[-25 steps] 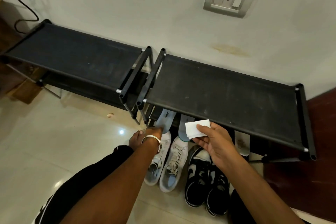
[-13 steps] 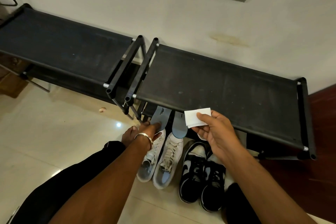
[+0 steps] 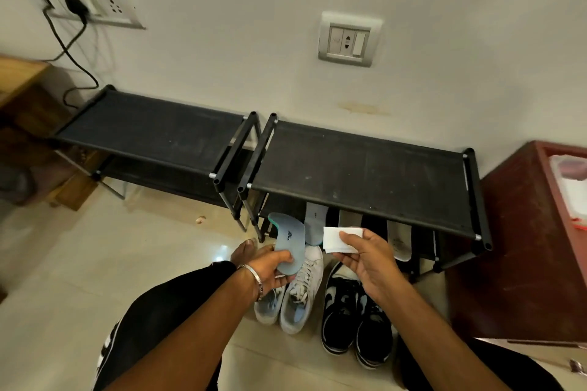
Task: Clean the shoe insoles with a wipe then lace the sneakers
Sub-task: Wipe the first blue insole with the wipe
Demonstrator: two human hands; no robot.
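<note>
- Left hand grips a grey insole, fingers curled round its lower end; insole lifted above the white sneakers, toe tilted toward 11 o'clock.
- Right hand pinches a folded white wipe between thumb and fingers, just at 3 o'clock of the insole, not touching it.
- Second insole leans under the black rack.
- Black sneakers at 3 o'clock of the white pair.

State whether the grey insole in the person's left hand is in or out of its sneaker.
Out. The left hand grips the grey insole, lifted above the white sneakers on the floor.
</note>
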